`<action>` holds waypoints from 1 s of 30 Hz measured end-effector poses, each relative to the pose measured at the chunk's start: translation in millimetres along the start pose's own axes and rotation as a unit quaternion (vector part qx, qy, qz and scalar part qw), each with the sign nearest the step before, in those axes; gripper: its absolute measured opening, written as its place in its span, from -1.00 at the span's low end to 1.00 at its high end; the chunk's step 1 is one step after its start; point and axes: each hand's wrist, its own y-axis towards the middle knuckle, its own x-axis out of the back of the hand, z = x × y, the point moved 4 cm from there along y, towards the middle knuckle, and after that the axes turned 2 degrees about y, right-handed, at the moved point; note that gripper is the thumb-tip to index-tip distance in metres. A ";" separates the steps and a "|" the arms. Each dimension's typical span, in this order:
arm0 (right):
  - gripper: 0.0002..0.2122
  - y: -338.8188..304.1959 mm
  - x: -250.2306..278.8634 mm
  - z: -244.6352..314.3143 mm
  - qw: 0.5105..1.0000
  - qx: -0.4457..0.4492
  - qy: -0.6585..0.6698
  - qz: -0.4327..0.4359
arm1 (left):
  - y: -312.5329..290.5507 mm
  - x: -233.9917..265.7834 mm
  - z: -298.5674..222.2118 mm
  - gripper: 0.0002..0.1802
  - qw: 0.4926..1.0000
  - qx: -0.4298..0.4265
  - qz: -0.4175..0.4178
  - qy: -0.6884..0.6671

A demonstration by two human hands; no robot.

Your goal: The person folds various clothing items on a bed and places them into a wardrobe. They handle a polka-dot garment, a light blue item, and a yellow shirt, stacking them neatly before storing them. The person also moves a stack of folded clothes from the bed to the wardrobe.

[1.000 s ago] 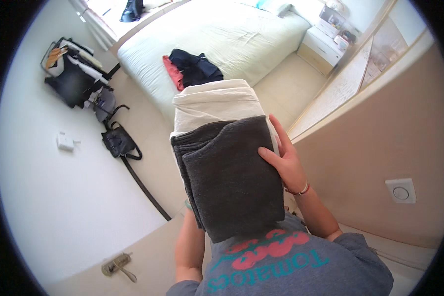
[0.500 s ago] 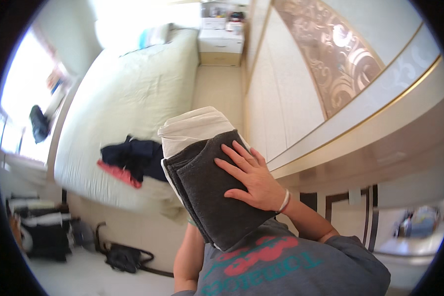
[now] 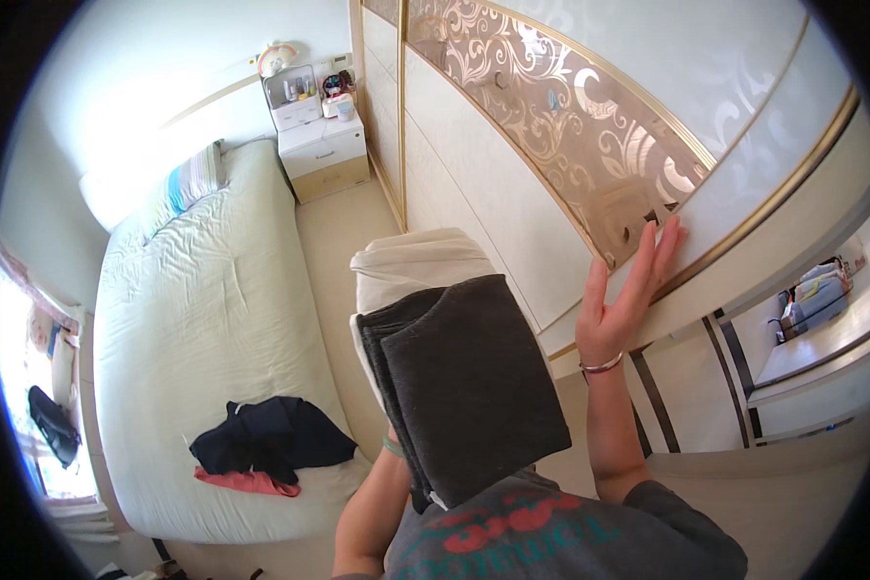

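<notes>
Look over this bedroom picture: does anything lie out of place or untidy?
Yes. A loose heap of dark clothes with a red garment under it lies crumpled on the otherwise smooth bed, unlike the neatly folded stack carried on the left arm.

The folded grey garment (image 3: 469, 382) is matt, slightly fuzzy knit cloth; under it the cream fabric (image 3: 411, 263) looks smooth and woven. Beside this stack, the wardrobe door (image 3: 512, 184) has a glossy pale panel with a shiny gold-patterned band and metallic gold trim. The bed sheet (image 3: 198, 319) is matt, creased cotton-like cloth.
</notes>
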 end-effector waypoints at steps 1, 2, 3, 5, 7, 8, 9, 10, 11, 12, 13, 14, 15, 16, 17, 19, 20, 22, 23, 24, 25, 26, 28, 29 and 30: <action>-0.46 1.5 -6.5 -3.5 0.999 0.013 -0.023 -0.043 | 5.3 -1.3 -5.0 -0.27 1.000 0.009 -0.003 0.005; -0.49 2.1 -10.8 -7.9 0.997 0.020 -0.052 -0.046 | 12.6 -3.7 -7.5 -0.27 1.000 0.016 -0.004 0.011; -0.52 3.0 -14.3 -14.1 0.995 0.028 -0.080 -0.049 | 20.1 -5.2 -9.6 -0.27 1.000 0.023 -0.007 0.014; -0.62 3.4 -26.7 -20.4 0.990 0.020 -0.123 -0.069 | 31.0 -8.1 -18.0 -0.27 0.999 0.033 -0.008 0.022; -0.63 2.5 -36.9 -21.6 0.985 0.002 -0.163 -0.057 | 42.3 -9.8 -28.4 -0.27 0.999 0.043 -0.012 0.026; -0.64 2.4 -39.4 -24.1 0.981 -0.005 -0.186 -0.049 | 48.0 -11.8 -31.4 -0.27 0.998 0.048 -0.012 0.028; -0.65 3.3 -40.7 -24.8 0.979 -0.011 -0.193 -0.060 | 53.6 -11.7 -31.5 -0.27 0.998 0.054 -0.014 0.029; -0.65 5.2 -47.1 -19.2 0.978 0.003 -0.200 -0.054 | 55.3 -9.1 -37.3 -0.27 0.998 0.055 -0.014 0.025; -0.64 7.0 -52.9 -13.7 0.977 0.016 -0.208 -0.047 | 57.2 -6.9 -40.9 -0.27 0.998 0.058 -0.013 0.020; -0.64 8.5 -58.5 -7.8 0.975 0.030 -0.217 -0.041 | 58.3 -4.8 -45.1 -0.28 0.998 0.058 -0.011 0.017; -0.63 8.4 -56.5 -12.6 0.976 0.024 -0.215 -0.039 | 65.2 -6.6 -43.8 -0.28 0.997 0.068 -0.015 0.024; -0.62 8.2 -54.0 -16.8 0.976 0.018 -0.214 -0.038 | 70.4 -8.1 -42.5 -0.28 0.996 0.076 -0.016 0.031; -0.61 7.3 -52.4 -21.4 0.976 0.012 -0.214 -0.036 | 75.5 -8.2 -42.0 -0.28 0.995 0.087 -0.020 0.037; -0.61 8.4 -51.8 -23.0 0.978 0.010 -0.209 -0.024 | 82.1 -8.4 -39.9 -0.28 0.994 0.099 -0.018 0.034; -0.61 10.2 -52.7 -22.6 0.979 0.007 -0.205 -0.013 | 87.1 -7.8 -42.0 -0.28 0.993 0.108 -0.016 0.035; -0.61 12.3 -60.7 -22.0 0.981 -0.009 -0.191 0.009 | 91.4 -5.5 -49.9 -0.28 0.992 0.116 -0.024 0.042; -0.61 12.9 -65.8 -23.9 0.980 -0.006 -0.196 0.012 | 96.7 -4.6 -53.9 -0.28 0.991 0.121 -0.022 0.046; -0.59 18.6 -78.1 -15.6 0.986 0.011 -0.164 0.017 | 102.9 -0.7 -58.2 -0.28 0.989 0.137 -0.024 0.044; -0.59 19.0 -73.1 -19.2 0.992 0.016 -0.122 0.002 | 110.2 -0.9 -59.2 -0.28 0.988 0.148 -0.023 0.047; -0.59 18.2 -67.1 -22.1 0.996 0.022 -0.080 -0.014 | 115.7 -1.1 -58.6 -0.28 0.985 0.162 -0.025 0.050; -0.58 20.0 -67.8 -17.4 0.999 0.032 -0.029 -0.030 | 117.7 -0.7 -64.5 -0.28 0.984 0.169 -0.028 0.050; -0.58 21.0 -65.6 -14.1 0.996 0.036 -0.052 -0.067 | 121.1 -1.6 -70.3 -0.29 0.983 0.176 -0.024 0.050; -0.56 18.5 -52.3 -13.5 0.984 0.038 -0.100 -0.141 | 132.7 -3.8 -78.1 -0.29 0.978 0.198 -0.024 0.055; -0.48 20.3 -45.2 -15.2 0.980 0.026 -0.159 -0.118 | 137.6 -4.2 -80.0 -0.29 0.976 0.209 -0.027 0.058; -0.44 19.1 -45.2 -22.3 0.984 -0.022 -0.122 -0.127 | 142.2 -3.7 -79.7 -0.29 0.973 0.222 -0.025 0.060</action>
